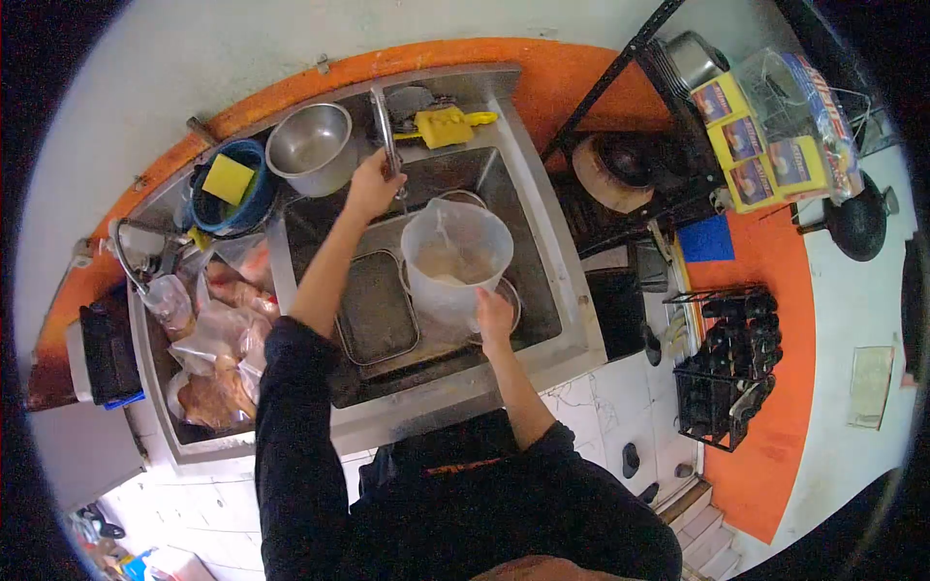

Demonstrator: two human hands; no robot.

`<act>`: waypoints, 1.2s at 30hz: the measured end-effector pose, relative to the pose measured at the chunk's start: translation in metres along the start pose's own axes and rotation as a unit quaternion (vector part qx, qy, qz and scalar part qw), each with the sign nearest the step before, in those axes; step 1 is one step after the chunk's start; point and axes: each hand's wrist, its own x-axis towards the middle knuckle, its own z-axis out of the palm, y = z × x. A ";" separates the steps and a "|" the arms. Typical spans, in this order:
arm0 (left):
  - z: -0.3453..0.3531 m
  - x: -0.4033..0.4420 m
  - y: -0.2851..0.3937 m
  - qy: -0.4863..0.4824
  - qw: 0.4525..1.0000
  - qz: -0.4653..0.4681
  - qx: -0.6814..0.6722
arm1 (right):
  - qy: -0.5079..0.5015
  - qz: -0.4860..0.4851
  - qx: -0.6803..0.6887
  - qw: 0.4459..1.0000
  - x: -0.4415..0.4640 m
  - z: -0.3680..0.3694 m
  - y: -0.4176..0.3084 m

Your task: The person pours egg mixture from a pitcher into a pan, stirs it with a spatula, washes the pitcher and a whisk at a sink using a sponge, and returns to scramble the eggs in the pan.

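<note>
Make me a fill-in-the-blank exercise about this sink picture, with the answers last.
The hand holding the translucent pitcher is the ____ one; the other hand is at the faucet. The sponge at the blue tub is ____. The wall's painted band behind the sink is ____.
Missing words: right; yellow; orange.

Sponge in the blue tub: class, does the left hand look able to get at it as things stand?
Probably yes. The left hand is on the tap, so its grip there must come off first; the pot stands between, but nothing seems to cover the sponge.
</note>
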 end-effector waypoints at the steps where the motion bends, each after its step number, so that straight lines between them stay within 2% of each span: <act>1: 0.021 0.007 -0.021 0.062 0.998 0.023 0.023 | -0.008 0.027 -0.021 0.999 -0.003 0.000 -0.006; 3: 0.036 0.009 -0.004 0.086 0.996 0.000 0.008 | -0.020 0.053 -0.038 0.998 -0.003 0.008 -0.005; 5: 0.054 0.013 0.008 0.107 0.994 -0.024 -0.009 | 0.032 -0.015 -0.114 0.993 -0.005 0.015 0.008; 7: 0.069 0.021 0.012 0.089 0.969 -0.033 -0.226 | 0.047 -0.022 -0.113 0.992 -0.006 0.019 0.012; 8: 0.067 0.016 0.026 0.090 0.969 -0.036 -0.226 | 0.064 -0.031 -0.112 0.991 -0.007 0.020 0.011; 10: 0.050 0.009 0.052 0.034 0.923 -0.106 -0.369 | 0.067 -0.045 -0.074 0.994 -0.008 0.018 0.005; 12: 0.034 0.004 0.052 0.022 0.926 -0.107 -0.361 | 0.068 -0.058 -0.039 0.995 -0.006 0.010 -0.005; 14: 0.009 -0.004 0.049 -0.062 0.910 -0.107 -0.396 | 0.004 0.036 -0.087 0.996 -0.004 0.001 -0.010; 16: -0.007 -0.010 0.040 -0.061 0.926 -0.115 -0.354 | 0.011 0.036 -0.054 0.998 -0.005 0.004 -0.005; 18: -0.005 -0.005 0.013 -0.076 0.961 -0.079 -0.253 | 0.013 0.032 -0.018 0.999 -0.005 0.009 -0.001; 19: 0.004 -0.001 0.001 -0.034 0.989 -0.027 -0.138 | -0.003 0.060 0.001 0.998 -0.005 0.010 0.000; 21: 0.029 0.000 -0.003 0.068 0.992 0.002 -0.105 | -0.027 0.085 0.020 0.996 -0.004 0.012 0.002; 22: 0.037 -0.003 0.006 0.114 0.991 0.006 -0.068 | -0.029 0.047 -0.013 0.998 -0.005 0.012 0.003; 23: 0.049 0.002 0.010 0.120 0.990 0.003 -0.068 | -0.030 0.007 -0.047 0.998 -0.005 0.014 0.003; 24: 0.062 0.010 0.011 0.104 0.979 0.000 -0.177 | -0.036 0.003 -0.049 0.998 -0.005 0.015 -0.003; 25: 0.068 0.014 0.010 0.086 0.955 -0.003 -0.284 | -0.039 0.087 0.026 0.995 -0.006 0.014 -0.014; 26: 0.057 0.010 0.022 0.091 0.954 -0.005 -0.285 | -0.041 0.171 0.099 0.979 -0.006 0.015 -0.017; 27: 0.046 0.008 0.034 0.028 0.934 -0.030 -0.355 | -0.044 0.170 0.098 0.980 -0.005 0.018 -0.011; 28: 0.035 0.005 0.045 -0.038 0.904 -0.055 -0.422 | -0.029 0.030 0.000 0.999 -0.002 0.022 0.007; 30: 0.009 -0.001 0.036 -0.052 0.922 -0.077 -0.377 | -0.013 -0.112 -0.096 0.989 0.000 0.024 0.008; 31: -0.006 -0.007 0.030 -0.088 0.933 -0.072 -0.340 | -0.032 0.021 0.016 0.999 -0.001 0.021 -0.009; 32: -0.016 -0.010 0.022 -0.123 0.943 -0.067 -0.303 | -0.051 0.154 0.127 0.979 -0.001 0.021 -0.017; 33: -0.018 -0.010 0.012 -0.118 0.947 -0.060 -0.294 | -0.052 0.154 0.127 0.979 0.001 0.023 -0.018; 34: -0.015 -0.011 0.007 -0.116 0.947 -0.062 -0.294 | -0.060 0.136 0.072 0.986 0.001 0.024 -0.017; 35: -0.011 -0.011 0.003 -0.081 0.970 -0.041 -0.224 | -0.068 0.115 0.016 0.991 0.002 0.026 -0.017; 36: -0.008 -0.009 0.000 -0.046 0.987 -0.021 -0.151 | -0.073 0.114 0.016 0.991 0.001 0.027 -0.017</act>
